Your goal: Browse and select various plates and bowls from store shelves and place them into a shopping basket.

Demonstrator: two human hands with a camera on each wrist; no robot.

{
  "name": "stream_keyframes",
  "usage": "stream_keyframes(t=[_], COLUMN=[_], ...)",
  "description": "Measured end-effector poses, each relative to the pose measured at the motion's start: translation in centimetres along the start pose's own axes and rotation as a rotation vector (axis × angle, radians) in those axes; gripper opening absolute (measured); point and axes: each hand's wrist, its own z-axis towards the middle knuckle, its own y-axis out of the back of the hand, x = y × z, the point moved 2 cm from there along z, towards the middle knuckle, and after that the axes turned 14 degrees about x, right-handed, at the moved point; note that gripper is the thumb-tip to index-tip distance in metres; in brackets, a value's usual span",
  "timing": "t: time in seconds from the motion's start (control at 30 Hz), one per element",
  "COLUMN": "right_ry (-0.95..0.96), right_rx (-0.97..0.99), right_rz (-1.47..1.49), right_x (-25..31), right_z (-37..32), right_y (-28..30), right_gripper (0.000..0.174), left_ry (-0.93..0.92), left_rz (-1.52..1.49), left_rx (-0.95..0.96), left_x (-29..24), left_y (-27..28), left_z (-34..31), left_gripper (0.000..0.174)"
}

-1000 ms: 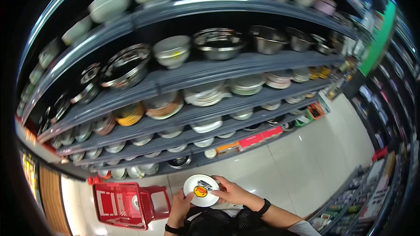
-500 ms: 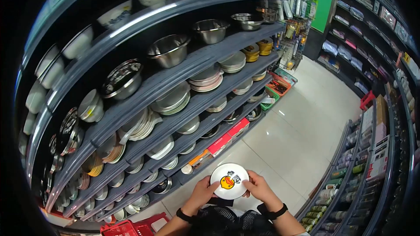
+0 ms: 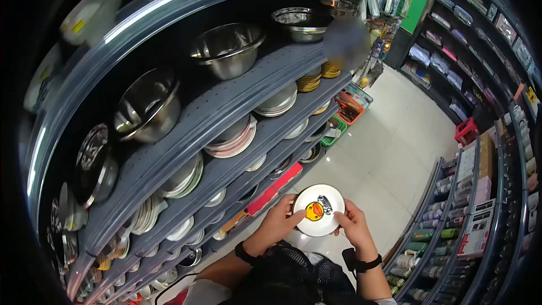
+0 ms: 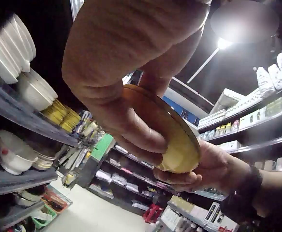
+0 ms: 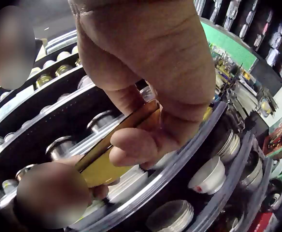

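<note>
In the head view a white plate (image 3: 319,210) with a dark rim, a yellow cartoon duck face and black lettering is held up in front of the body. My left hand (image 3: 280,223) grips its left edge, thumb on the printed face. On the right edge my right hand (image 3: 357,227) pinches it the same way. From the left wrist view, the fingers of the left hand (image 4: 131,72) curl under the plate's yellowish underside (image 4: 182,152). The right wrist view has the right hand (image 5: 150,67) pinching the plate's edge (image 5: 107,166).
Shelves on the left bear a steel bowl (image 3: 228,51), stacked plates (image 3: 231,138) and pink boxes (image 3: 275,189). Tiled floor (image 3: 384,152) runs down the aisle. Racks of cups and jars (image 3: 435,223) stand at the right, with a red stool (image 3: 466,131) beyond.
The head view has swung toward the aisle, and the shelf bowls look nearer. The red basket has mostly left view. Both hands still hold the plate, which sits farther right and higher in view.
</note>
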Motion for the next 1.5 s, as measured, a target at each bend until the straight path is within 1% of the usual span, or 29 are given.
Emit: stream_keyframes(t=[0.03,0.07,0.13,0.17,0.23,0.27,0.3,0.33,0.37,0.4,0.43,0.47,0.53,0.57,0.63,0.7,0.8,0.83,0.9,0.93,1.0,1.1,1.17,1.2,1.23,1.3,1.37,1.43,1.5], right_ry=[0.030,0.035,0.031,0.034,0.044,0.040,0.034,0.036,0.023,0.012,0.017,0.010,0.006,-0.005,0.028,0.016,0.050,0.069,0.041,0.034,0.021,0.020,0.062,0.044,0.031,0.104,0.089,0.168,0.184], right_rx=[-0.026,-0.049,-0.051,-0.060,-0.075,-0.051,-0.035,-0.024,0.017,0.028,0.046,0.099,0.128,0.179,0.238,0.297,0.397,0.414,0.406,0.429,0.458,0.500,0.529,0.518,0.530,0.559,0.556,0.524,0.502], right_rz=[0.013,0.058,0.049,0.050,0.056,0.070,0.082,0.075,0.091,0.105,0.102,0.110,0.114,0.117,0.069,0.070,0.073,0.076,0.079,0.084,0.082,0.104,0.151,0.131,0.139,0.210,0.214,0.134,0.108], right_x=[0.5,1.1,2.1,2.6,3.2,3.5,4.0,4.3,4.6,5.2,5.5,5.7,7.0,7.2,8.6,9.2,11.6,12.6,14.2,14.8,15.3,16.1,16.5,17.0,16.8,16.6,16.1,15.5,15.2], right_z=[0.3,1.3,1.5,3.4,4.3,6.1,6.6,7.2,10.2,10.1,11.5,14.5,16.0,19.3,20.9,24.2,28.5,29.8,31.9,33.1,35.7,39.0,40.5,40.8,41.4,42.6,43.6,44.1,44.6], right_y=[0.6,1.5,2.2,3.8,4.4,5.7,6.0,6.3,7.7,7.4,7.8,9.0,9.2,11.0,11.4,13.7,16.4,17.1,18.3,18.7,19.4,19.6,19.3,19.2,19.1,18.8,18.5,18.4,18.5], right_gripper=[0.031,0.030,0.029,0.028,0.028,0.028,0.029,0.029,0.029,0.029,0.029,0.029,0.029,0.029,0.026,0.026,0.027,0.027,0.027,0.027,0.027,0.028,0.029,0.022,0.022,0.019,0.017,0.018,0.018], left_ry=[-0.039,0.011,-0.014,-0.033,0.002,0.014,0.025,0.017,0.013,0.012,0.004,0.004,-0.001,-0.001,0.085,0.081,-0.017,-0.028,-0.029,-0.044,-0.048,-0.054,-0.033,-0.013,-0.002,-0.044,-0.016,-0.060,-0.039], left_rz=[0.002,-0.041,-0.056,-0.061,-0.035,-0.048,-0.065,-0.066,-0.093,-0.123,-0.119,-0.118,-0.105,-0.105,-0.119,-0.096,-0.164,-0.146,-0.140,-0.119,-0.160,-0.195,-0.205,-0.208,-0.212,-0.148,-0.115,-0.113,-0.088], left_rx=[0.042,0.085,0.100,0.124,0.130,0.116,0.109,0.099,0.070,0.070,0.054,0.000,-0.052,-0.104,-0.063,-0.150,-0.253,-0.266,-0.308,-0.340,-0.410,-0.532,-0.612,-0.644,-0.660,-0.718,-0.742,-0.733,-0.748], left_x=[-0.8,-1.9,-2.0,-2.6,-4.3,-4.5,-4.9,-5.1,-5.2,-5.6,-5.8,-5.9,-7.1,-7.3,-8.8,-9.9,-11.7,-12.4,-13.5,-13.3,-13.3,-14.1,-14.3,-14.4,-14.2,-14.0,-14.0,-13.9,-13.7], left_y=[-0.2,0.0,-0.2,0.5,0.5,0.9,1.0,1.2,2.2,2.1,2.6,3.4,3.5,4.1,4.5,4.5,4.5,4.8,4.8,5.4,6.1,6.9,7.4,7.7,8.1,9.0,9.7,10.3,10.5], left_z=[1.0,2.8,3.4,6.1,6.8,8.5,8.8,9.0,11.2,10.7,11.3,13.0,13.4,15.7,16.3,19.0,23.0,24.3,26.6,27.7,29.5,31.1,31.7,32.1,32.5,33.2,34.0,34.6,35.1], left_gripper=[0.043,0.045,0.044,0.044,0.045,0.045,0.045,0.045,0.045,0.046,0.046,0.047,0.051,0.051,0.053,0.051,0.041,0.041,0.039,0.035,0.034,0.034,0.034,0.029,0.029,0.026,0.023,0.023,0.024])
